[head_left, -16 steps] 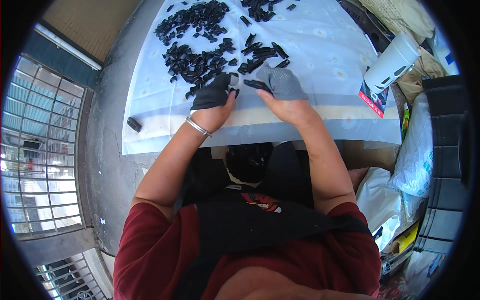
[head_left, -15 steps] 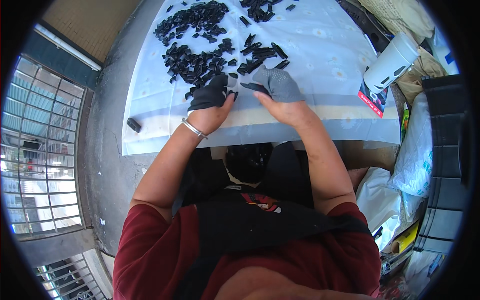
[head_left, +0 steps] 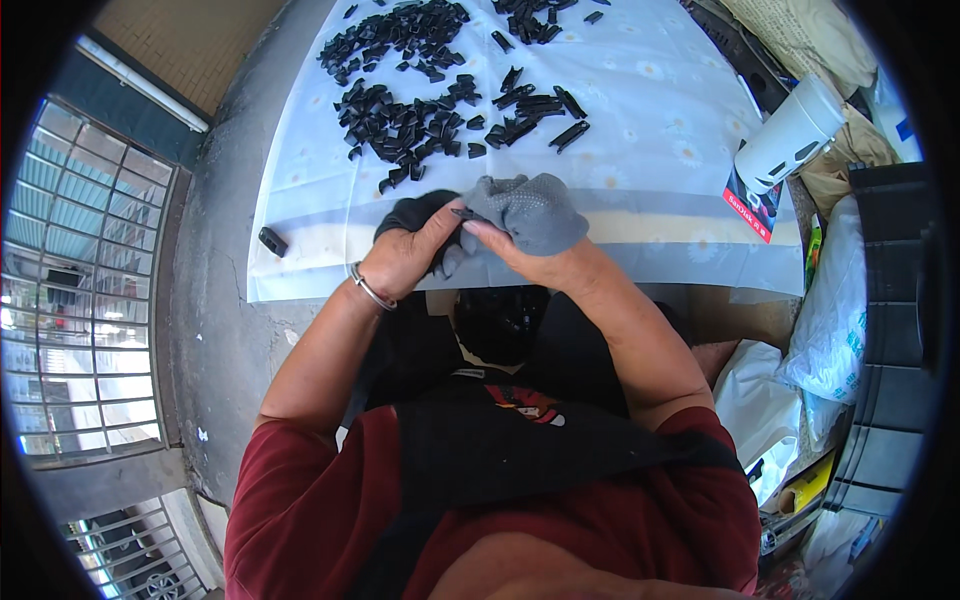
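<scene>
My two hands meet over the near edge of the table. My left hand [head_left: 415,240], in a black glove with the thumb bare, is closed around one end of a small dark plastic piece [head_left: 466,214]. My right hand [head_left: 530,218], in a grey dotted glove with its thumb also bare, pinches the same spot from the other side. Fingers cover most of the piece. Just beyond lie a heap of short black plastic pieces [head_left: 395,125] and, to its right, several longer black plastic pieces [head_left: 530,112].
Farther back are another heap of short pieces [head_left: 395,40] and more long ones [head_left: 530,22]. A small black object [head_left: 272,241] lies at the table's left edge. A white cylindrical container [head_left: 790,135] stands on a red-and-dark card [head_left: 750,207] at the right, near plastic bags [head_left: 830,310].
My hands have come together and drawn back toward me, away from the heaps. The long black piece that showed in my right hand is now mostly hidden between both hands.
</scene>
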{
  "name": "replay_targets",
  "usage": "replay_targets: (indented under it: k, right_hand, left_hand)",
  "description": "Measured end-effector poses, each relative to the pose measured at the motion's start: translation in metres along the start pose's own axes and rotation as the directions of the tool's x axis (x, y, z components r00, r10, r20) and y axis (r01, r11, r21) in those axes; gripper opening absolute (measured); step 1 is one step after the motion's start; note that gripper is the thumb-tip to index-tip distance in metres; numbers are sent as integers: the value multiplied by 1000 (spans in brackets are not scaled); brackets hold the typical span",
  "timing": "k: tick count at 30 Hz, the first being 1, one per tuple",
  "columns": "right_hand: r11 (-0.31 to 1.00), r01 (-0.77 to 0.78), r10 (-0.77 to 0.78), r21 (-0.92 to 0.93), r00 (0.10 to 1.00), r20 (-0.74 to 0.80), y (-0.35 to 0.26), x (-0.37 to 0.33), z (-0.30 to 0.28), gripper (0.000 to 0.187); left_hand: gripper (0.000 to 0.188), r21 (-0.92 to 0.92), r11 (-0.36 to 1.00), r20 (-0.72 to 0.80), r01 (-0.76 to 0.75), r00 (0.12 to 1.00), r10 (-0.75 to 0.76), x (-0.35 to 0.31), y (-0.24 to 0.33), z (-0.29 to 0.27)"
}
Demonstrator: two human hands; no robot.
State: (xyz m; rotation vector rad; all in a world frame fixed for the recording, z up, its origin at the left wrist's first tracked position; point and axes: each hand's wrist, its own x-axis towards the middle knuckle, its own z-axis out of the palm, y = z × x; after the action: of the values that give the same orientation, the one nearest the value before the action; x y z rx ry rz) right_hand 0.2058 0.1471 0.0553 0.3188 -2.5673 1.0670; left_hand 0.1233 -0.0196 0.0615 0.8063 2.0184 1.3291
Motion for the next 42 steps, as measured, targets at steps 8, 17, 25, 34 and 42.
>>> replay_targets:
  k: [8, 17, 25, 34, 42]
  right_hand:
    - [988, 147, -155, -50, 943, -293, 10, -2, 2, 17]
    - [957, 139, -169, -255, 980, -102, 2, -6, -5, 14]
    - [962, 206, -236, -178, 957, -169, 6, -8, 21, 16]
    - [979, 5, 49, -202, 964, 262, -9, 5, -7, 19]
    - [700, -285, 155, -654, 956, -251, 73, 14, -36, 25]
  left_hand:
    - [31, -582, 813, -201, -17, 972, -124, 2, -14, 13]
    - [34, -278, 961, -223, -13, 973, -52, 0, -10, 6]
    - [28, 563, 772, -258, -297, 824, 505, -5, -11, 17]
    - [33, 629, 773, 4, -84, 995, 104, -17, -3, -15]
    - [25, 892, 427, -309, 150, 891, 333, 33, -42, -49]
